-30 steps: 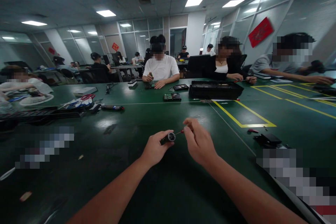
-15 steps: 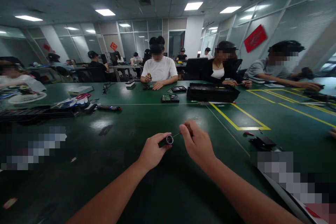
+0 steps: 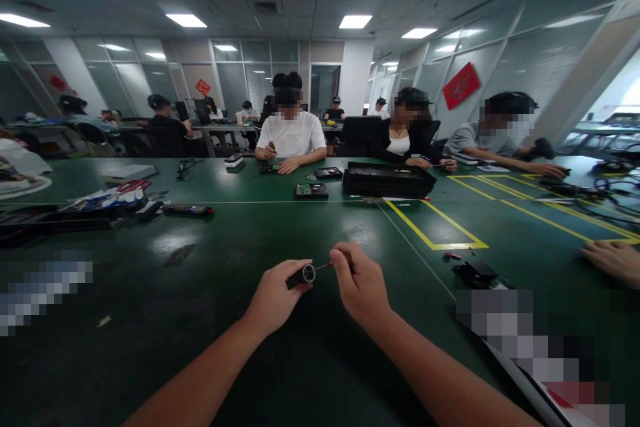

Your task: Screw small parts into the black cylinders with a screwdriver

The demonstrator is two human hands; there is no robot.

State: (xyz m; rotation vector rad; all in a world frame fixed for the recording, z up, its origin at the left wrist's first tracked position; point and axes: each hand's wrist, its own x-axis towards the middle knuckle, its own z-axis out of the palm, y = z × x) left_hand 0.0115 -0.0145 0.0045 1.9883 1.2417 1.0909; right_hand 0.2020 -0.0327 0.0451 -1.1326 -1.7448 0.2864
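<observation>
My left hand is closed around a small black cylinder, whose round, pale-rimmed end faces me. Dark parts show inside that rim, too small to make out. In the pinched fingers of my right hand is a slim screwdriver, with a thin metal shaft and a bit of red at my fingertips. Its shaft points left to the side of the cylinder's rim; I cannot tell whether the tip touches. Most of the handle is hidden in my hand. Both hands are held above the green table.
Across the table, a person in white works near a circuit-board device and a long black housing. Tools and red-handled scissors lie left. A black part lies right, near another person's hand.
The view has swung slightly right, so the scene sits further left. My hands keep nearly the same hold on cylinder and screwdriver. More of another person's hand shows at the right edge.
</observation>
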